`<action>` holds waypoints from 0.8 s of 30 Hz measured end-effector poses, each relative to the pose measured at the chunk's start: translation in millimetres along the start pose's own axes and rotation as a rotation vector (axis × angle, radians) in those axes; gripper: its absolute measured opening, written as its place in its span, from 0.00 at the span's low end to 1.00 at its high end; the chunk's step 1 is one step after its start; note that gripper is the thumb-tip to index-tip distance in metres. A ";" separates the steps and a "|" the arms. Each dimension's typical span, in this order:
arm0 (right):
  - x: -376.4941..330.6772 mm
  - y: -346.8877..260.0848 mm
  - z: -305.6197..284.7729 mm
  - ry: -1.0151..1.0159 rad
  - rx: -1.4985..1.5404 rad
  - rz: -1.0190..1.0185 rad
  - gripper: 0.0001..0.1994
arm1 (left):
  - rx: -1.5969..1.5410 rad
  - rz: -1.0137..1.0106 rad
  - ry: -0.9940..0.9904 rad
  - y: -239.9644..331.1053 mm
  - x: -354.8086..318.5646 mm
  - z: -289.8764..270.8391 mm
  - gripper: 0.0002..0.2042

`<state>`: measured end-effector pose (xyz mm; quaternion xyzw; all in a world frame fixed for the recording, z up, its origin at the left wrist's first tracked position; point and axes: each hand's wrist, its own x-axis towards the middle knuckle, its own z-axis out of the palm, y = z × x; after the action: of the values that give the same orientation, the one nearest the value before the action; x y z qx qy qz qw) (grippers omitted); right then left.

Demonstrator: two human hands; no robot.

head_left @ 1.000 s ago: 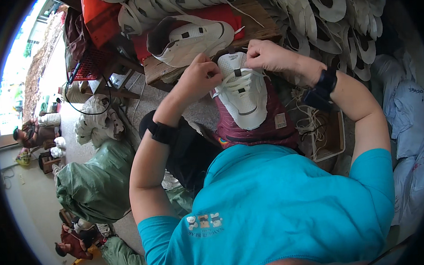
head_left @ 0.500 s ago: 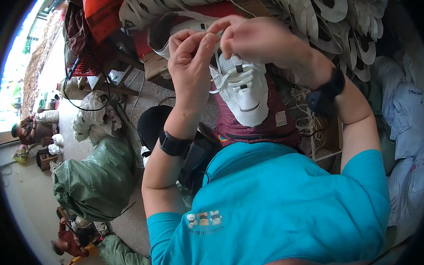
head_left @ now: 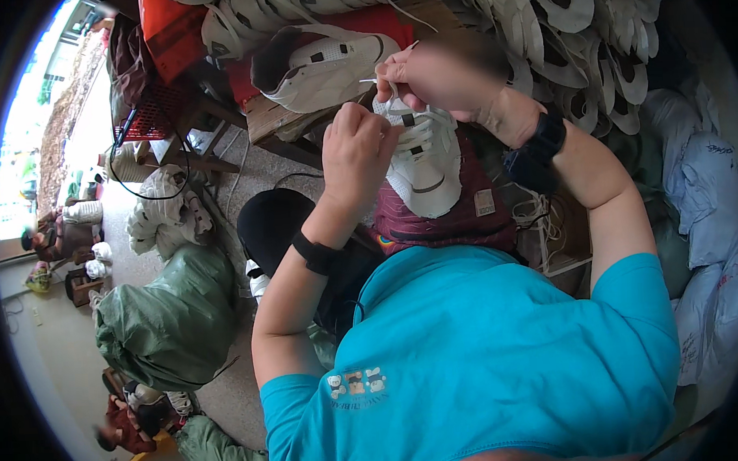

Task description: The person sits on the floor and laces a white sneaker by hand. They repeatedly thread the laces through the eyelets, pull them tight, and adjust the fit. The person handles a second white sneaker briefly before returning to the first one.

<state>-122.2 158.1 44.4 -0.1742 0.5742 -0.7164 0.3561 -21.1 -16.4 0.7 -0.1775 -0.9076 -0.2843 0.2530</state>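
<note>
A white sneaker upper [head_left: 426, 173], partly laced, rests on the maroon cloth over my lap, its toe toward me. My right hand [head_left: 437, 78] is closed in a pinch on the white shoelace [head_left: 392, 87] above the upper's far end; a short lace end sticks out to the left. My left hand [head_left: 355, 154] is closed beside the upper's left edge, fingertips against the lacing; what they grip is hidden. Another white sneaker upper [head_left: 335, 67] with a dark lining lies just beyond my left hand.
A wooden bench [head_left: 277, 124] with red cloth carries several white uppers. More uppers hang in stacks [head_left: 569, 28] at the far right. White sacks [head_left: 713, 202] line the right side. A green sack [head_left: 169, 315] stands at the left, with people seated farther off.
My hands have drawn apart and come nearer to me. The left one has dropped lower and turned knuckles up beside the upper. The other upper on the bench now shows more fully.
</note>
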 end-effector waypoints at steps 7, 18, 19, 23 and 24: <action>-14.6 -20.8 8.6 -0.083 -0.063 -0.107 0.11 | -0.563 -0.448 -0.333 -31.3 -22.5 -15.6 0.09; -40.5 -115.5 51.5 -0.344 -0.052 -0.223 0.12 | -0.476 -0.372 -0.182 -8.5 -14.4 -34.2 0.06; -38.1 -107.4 52.6 -0.287 -0.066 -0.267 0.12 | -0.562 -0.430 -0.071 1.3 -12.8 -30.2 0.06; -29.9 -82.5 59.5 -0.100 -0.049 -0.415 0.10 | -1.210 -0.355 0.034 52.9 25.8 -36.8 0.18; -32.8 -82.0 61.2 -0.088 0.002 -0.419 0.10 | -1.211 -0.335 0.070 61.1 35.8 -41.2 0.19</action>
<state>-84.8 145.7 144.5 -0.3203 0.5086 -0.7671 0.2242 -6.8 12.4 76.1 -0.1354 -0.5923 -0.7892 0.0894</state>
